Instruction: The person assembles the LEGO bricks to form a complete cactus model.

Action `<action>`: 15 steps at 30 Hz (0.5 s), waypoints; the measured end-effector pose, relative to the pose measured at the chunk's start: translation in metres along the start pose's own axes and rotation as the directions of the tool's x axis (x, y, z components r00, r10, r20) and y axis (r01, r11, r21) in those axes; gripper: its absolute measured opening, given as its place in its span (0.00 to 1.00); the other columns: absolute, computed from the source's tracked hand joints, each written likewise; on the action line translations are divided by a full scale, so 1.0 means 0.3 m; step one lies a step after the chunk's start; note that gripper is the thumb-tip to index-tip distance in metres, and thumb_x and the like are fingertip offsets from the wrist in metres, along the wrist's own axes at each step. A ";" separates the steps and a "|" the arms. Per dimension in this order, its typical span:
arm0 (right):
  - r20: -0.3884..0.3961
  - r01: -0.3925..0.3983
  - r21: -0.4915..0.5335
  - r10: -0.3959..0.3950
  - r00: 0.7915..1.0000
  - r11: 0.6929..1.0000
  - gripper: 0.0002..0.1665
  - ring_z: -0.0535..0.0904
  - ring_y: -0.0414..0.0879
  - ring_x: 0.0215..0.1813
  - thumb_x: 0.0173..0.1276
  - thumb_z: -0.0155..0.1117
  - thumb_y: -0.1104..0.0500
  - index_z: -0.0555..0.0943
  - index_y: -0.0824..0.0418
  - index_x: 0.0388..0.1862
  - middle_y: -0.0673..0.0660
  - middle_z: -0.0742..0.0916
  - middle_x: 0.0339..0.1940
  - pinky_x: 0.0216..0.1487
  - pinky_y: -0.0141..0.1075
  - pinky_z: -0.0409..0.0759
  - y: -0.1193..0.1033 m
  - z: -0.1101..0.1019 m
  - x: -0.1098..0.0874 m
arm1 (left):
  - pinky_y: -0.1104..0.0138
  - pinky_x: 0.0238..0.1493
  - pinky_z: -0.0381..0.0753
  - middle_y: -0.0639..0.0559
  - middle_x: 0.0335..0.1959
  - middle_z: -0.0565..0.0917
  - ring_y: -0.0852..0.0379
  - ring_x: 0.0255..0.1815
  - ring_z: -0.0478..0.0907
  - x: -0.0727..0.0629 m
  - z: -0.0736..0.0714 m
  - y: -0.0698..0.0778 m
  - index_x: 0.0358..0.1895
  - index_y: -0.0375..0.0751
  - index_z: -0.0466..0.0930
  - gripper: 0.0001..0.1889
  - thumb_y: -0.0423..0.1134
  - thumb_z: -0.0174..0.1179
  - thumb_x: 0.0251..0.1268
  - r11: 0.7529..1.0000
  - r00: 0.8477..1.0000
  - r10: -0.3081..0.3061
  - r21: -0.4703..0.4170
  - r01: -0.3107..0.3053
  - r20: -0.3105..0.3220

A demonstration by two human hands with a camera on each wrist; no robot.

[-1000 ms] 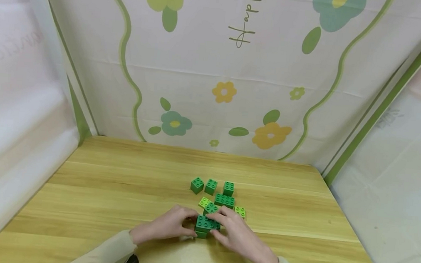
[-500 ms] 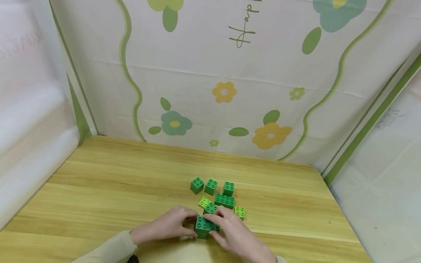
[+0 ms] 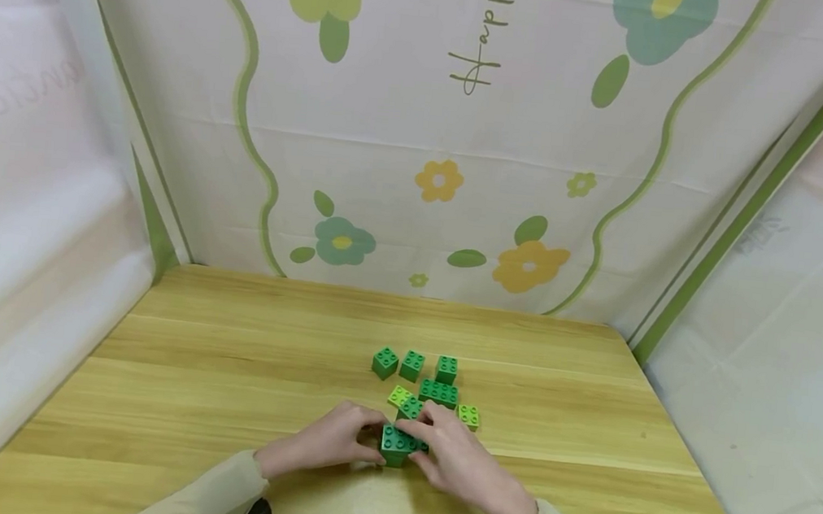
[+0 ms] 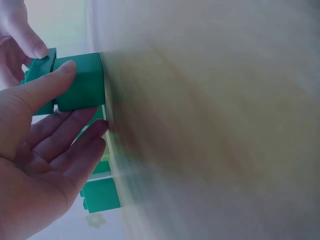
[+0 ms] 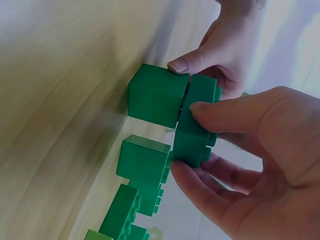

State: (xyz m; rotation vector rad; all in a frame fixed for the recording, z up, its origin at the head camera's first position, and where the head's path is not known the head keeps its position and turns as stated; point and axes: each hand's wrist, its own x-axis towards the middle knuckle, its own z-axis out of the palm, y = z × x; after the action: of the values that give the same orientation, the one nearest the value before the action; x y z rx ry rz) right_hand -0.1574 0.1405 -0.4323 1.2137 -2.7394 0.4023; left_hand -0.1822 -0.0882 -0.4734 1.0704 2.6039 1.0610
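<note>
On the table, my left hand (image 3: 337, 438) grips a tall dark green building block (image 4: 85, 82) with its thumb on one side and fingers on the other. Across the top of that block lies a thinner dark green studded block (image 5: 188, 135), pinched by my right hand (image 3: 456, 457) between thumb and fingers. A narrow dark gap shows between the two blocks in both wrist views. The thin block overhangs the tall one toward my right hand. Just beyond it, another green block (image 3: 410, 407) is partly hidden by my right fingers.
Farther back stand green blocks, one of them a long block (image 3: 439, 392) and one a square block (image 3: 385, 362). Light green blocks lie close by, one left (image 3: 400, 396) and one right (image 3: 468, 416). A printed cloth (image 3: 386, 206) hangs behind the wooden table (image 3: 226, 355).
My right hand has shifted slightly left and toward me with the thin block, which now lines up more closely over the tall one. My left hand stays in place.
</note>
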 end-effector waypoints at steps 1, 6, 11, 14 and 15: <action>0.000 0.000 -0.001 0.000 1.000 1.000 0.26 0.68 0.34 0.38 0.58 0.74 0.60 0.84 0.55 0.57 0.46 0.77 0.38 0.40 0.23 0.73 -0.003 -0.001 0.003 | 0.74 0.44 0.84 0.52 0.41 0.90 0.65 0.41 0.85 0.000 0.000 0.000 0.48 0.40 0.85 0.18 0.41 0.74 0.54 1.000 1.000 -0.004 -0.001 0.004 0.001; 0.004 -0.003 0.021 0.003 1.000 1.000 0.26 0.66 0.34 0.37 0.59 0.75 0.60 0.83 0.54 0.58 0.46 0.77 0.37 0.39 0.23 0.71 -0.004 0.001 0.011 | 0.74 0.44 0.84 0.52 0.41 0.90 0.66 0.42 0.85 0.000 0.000 -0.001 0.48 0.39 0.85 0.19 0.41 0.74 0.54 1.000 1.000 -0.005 0.006 0.005 0.005; 0.006 0.005 0.041 -0.005 1.000 0.999 0.25 0.65 0.34 0.36 0.60 0.74 0.59 0.83 0.55 0.58 0.47 0.77 0.36 0.36 0.22 0.69 0.005 -0.002 0.005 | 0.75 0.44 0.84 0.51 0.41 0.90 0.65 0.42 0.85 0.000 0.001 -0.001 0.48 0.39 0.85 0.18 0.40 0.74 0.54 1.000 1.000 -0.004 0.009 0.004 0.008; 0.000 0.010 0.047 -0.010 1.000 0.999 0.25 0.65 0.33 0.35 0.59 0.74 0.59 0.83 0.57 0.57 0.47 0.78 0.36 0.35 0.22 0.69 0.009 -0.005 0.001 | 0.76 0.43 0.83 0.51 0.40 0.90 0.65 0.41 0.85 0.002 0.003 -0.002 0.47 0.39 0.85 0.17 0.40 0.74 0.54 1.000 1.000 0.000 0.009 0.000 0.006; 0.001 0.007 0.047 -0.007 1.000 0.999 0.25 0.65 0.33 0.35 0.60 0.74 0.59 0.83 0.56 0.58 0.47 0.78 0.36 0.35 0.22 0.69 0.011 -0.007 0.000 | 0.76 0.43 0.83 0.51 0.40 0.90 0.64 0.41 0.85 0.002 0.003 -0.003 0.47 0.39 0.85 0.17 0.39 0.74 0.54 1.000 1.000 0.002 0.010 -0.002 0.006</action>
State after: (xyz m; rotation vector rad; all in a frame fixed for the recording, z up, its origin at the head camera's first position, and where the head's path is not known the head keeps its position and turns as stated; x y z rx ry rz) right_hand -0.1597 0.1432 -0.4311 1.2345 -2.7413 0.4684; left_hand -0.1828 -0.0876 -0.4745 1.0770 2.6069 1.0447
